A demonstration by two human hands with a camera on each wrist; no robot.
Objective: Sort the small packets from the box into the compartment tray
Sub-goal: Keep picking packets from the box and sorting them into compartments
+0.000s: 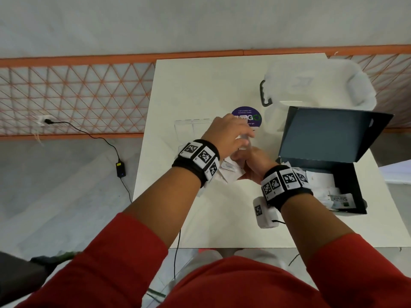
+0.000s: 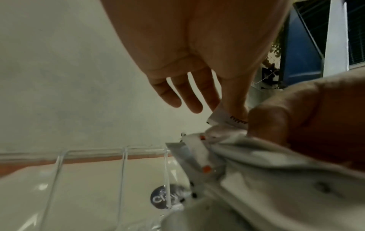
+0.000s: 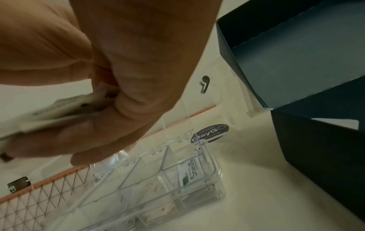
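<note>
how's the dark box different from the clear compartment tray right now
The box is dark, opaque cardboard with its lid flipped up; the tray is see-through plastic with dividers. From the head view, the box sits to the person's right, while the tray lies further left, partly under the hands. The box holds a loose pile of packets; the tray's compartments hold only a few. Both rest on the white table.
</note>
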